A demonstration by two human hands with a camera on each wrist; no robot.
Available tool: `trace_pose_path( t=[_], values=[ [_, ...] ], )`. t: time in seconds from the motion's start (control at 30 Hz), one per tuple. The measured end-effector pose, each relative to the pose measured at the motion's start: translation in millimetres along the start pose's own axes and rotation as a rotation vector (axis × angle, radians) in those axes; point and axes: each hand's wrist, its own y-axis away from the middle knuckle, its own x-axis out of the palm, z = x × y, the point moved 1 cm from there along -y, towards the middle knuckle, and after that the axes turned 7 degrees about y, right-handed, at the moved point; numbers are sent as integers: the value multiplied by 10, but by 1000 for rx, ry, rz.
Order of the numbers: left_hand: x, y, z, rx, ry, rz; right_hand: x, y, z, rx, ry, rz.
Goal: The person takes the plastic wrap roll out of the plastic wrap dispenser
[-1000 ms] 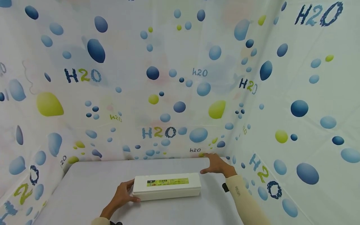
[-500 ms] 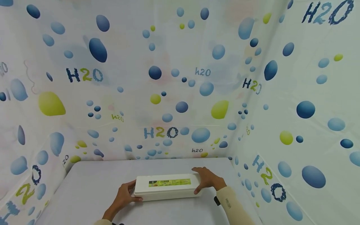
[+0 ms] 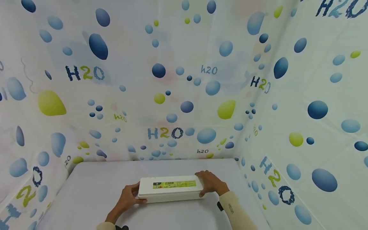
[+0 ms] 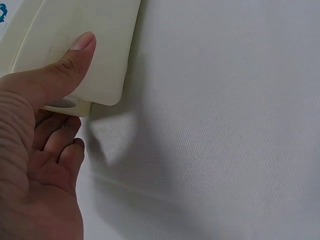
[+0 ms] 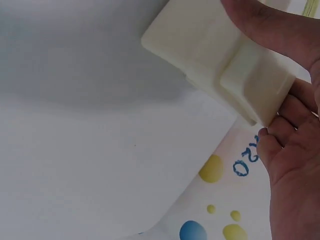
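Note:
A long, cream-white plastic box (image 3: 168, 192) lies crosswise on the table, a yellow-green printed label (image 3: 174, 184) on its top. At its left end my left hand (image 3: 127, 198) holds it, thumb against the front side and fingers behind the end. My right hand (image 3: 212, 183) grips the opposite end, thumb low at the front and fingers over the far corner. In the left wrist view the thumb lies flat on the side of the box (image 4: 107, 55). The right wrist view shows a stepped end on the box (image 5: 185, 37), with fingers curled at its edge.
A white-covered table (image 3: 95, 185) carries the box. Behind it and on both sides hang white curtains (image 3: 132, 105) printed with blue and green drops and "H2O" lettering. The table's back edge meets the rear curtain.
My right hand has come left and down from beside the box onto its right end. The left hand has kept its hold on the left end. The head view has shifted slightly.

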Motion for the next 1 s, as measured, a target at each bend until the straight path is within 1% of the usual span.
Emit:
trace_pose_path(
  t=[0.17, 0.23, 0.4, 0.7, 0.87, 1.0],
  values=[
    [-1, -21, 9, 9, 3, 8, -51, -24, 17, -1, 14, -10],
    [1, -30, 24, 2, 7, 6, -68, -28, 27, -6, 14, -10],
    [9, -17, 28, -19, 6, -3, -58, -33, 35, -4, -3, -19],
    [7, -19, 30, -24, 10, -3, -69, -50, 40, 16, -21, -28],
    [15, -29, 43, -3, 10, 1, -75, -63, 16, 11, -27, -29],
    [12, -37, 65, 0, 39, 3, -78, -71, -6, -2, -21, -34]
  ],
)
